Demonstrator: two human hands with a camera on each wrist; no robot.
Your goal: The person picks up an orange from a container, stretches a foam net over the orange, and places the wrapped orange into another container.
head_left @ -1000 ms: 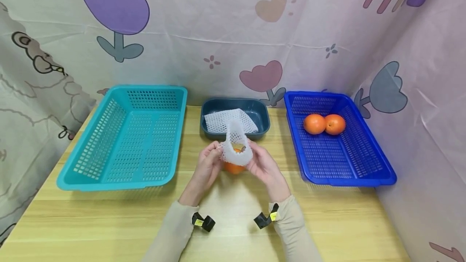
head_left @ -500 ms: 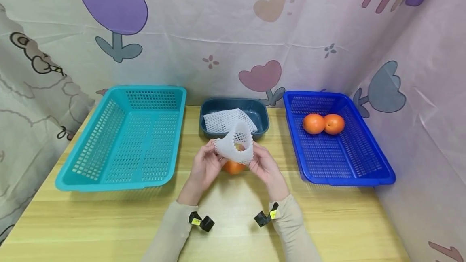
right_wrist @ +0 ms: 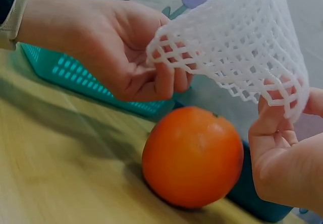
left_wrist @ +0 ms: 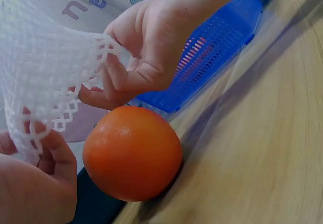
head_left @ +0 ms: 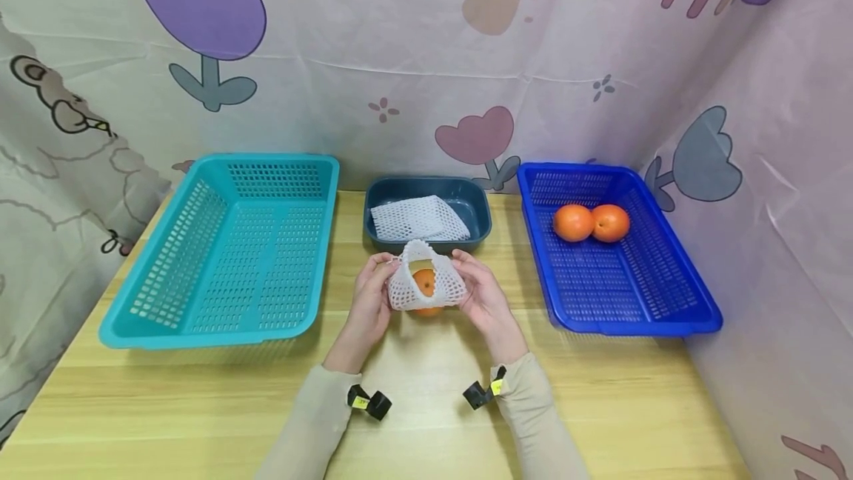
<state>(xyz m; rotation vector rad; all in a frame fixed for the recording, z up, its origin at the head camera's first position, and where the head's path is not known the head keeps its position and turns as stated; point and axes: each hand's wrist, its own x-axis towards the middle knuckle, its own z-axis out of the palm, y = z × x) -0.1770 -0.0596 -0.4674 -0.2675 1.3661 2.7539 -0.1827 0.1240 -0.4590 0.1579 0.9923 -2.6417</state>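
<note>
A white foam fruit net (head_left: pixel 403 292) is stretched wide between both hands, above an orange (left_wrist: pixel 132 153) on the table. My left hand (head_left: pixel 369 301) pinches the net's left edge between thumb and fingers. On the other side my right hand (head_left: pixel 485 301) pinches the right edge. Through the net's opening the top of the orange shows in the head view. In the right wrist view the net's lower rim hangs just above the orange, apart from it. Neither hand touches the fruit.
A dark teal bin (head_left: pixel 486 217) behind the hands holds more white foam nets (head_left: pixel 420 219). A turquoise basket (head_left: pixel 266 272) stands left. The blue basket (head_left: pixel 600 295) on the right contains two oranges (head_left: pixel 591 223). A patterned cloth (head_left: pixel 400 35) hangs behind the table (head_left: pixel 426 406).
The net has been turned and spread wider, its opening now showing the orange through it. Both hands stay over the same spot, still holding the net. The orange has not moved.
</note>
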